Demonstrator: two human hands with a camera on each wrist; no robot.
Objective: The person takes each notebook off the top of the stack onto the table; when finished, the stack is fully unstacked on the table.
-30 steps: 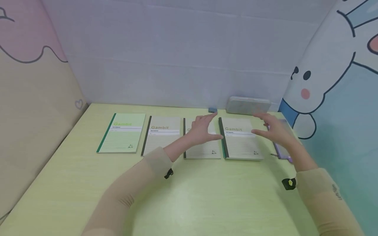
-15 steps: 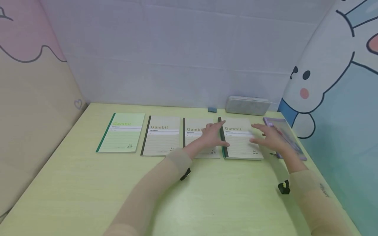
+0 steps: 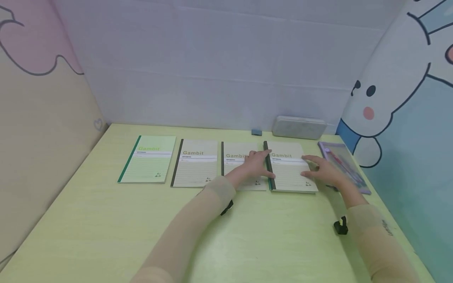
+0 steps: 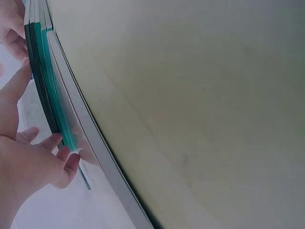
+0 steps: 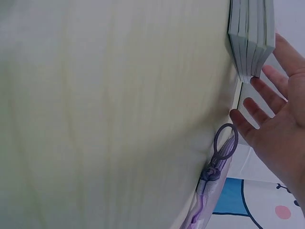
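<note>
A stack of several Gambit notebooks (image 3: 288, 173) lies on the table, right of centre. Its dark and green spines (image 4: 45, 90) face my left hand (image 3: 255, 165), whose thumb and fingers are spread along that side with the tips right at the spines. Across from it, my right hand (image 3: 323, 173) has its extended fingers at the page edges (image 5: 250, 43) on the stack's right side. A single grey-white notebook (image 3: 231, 151) lies partly hidden under my left hand and wrist. Further left are another grey-white notebook (image 3: 194, 171) and a pale green one (image 3: 146, 165).
Beside my right hand lies a purple-edged clear pouch (image 3: 345, 167) with pens inside and a dark ring (image 5: 225, 141) on it. A grey case (image 3: 299, 127) and a small blue block (image 3: 256, 132) stand at the back, by the white wall.
Both hands have come down toward the stack: the left moved right to the spines, the right slightly left and down to the page edges. The notebooks stay where they were.
</note>
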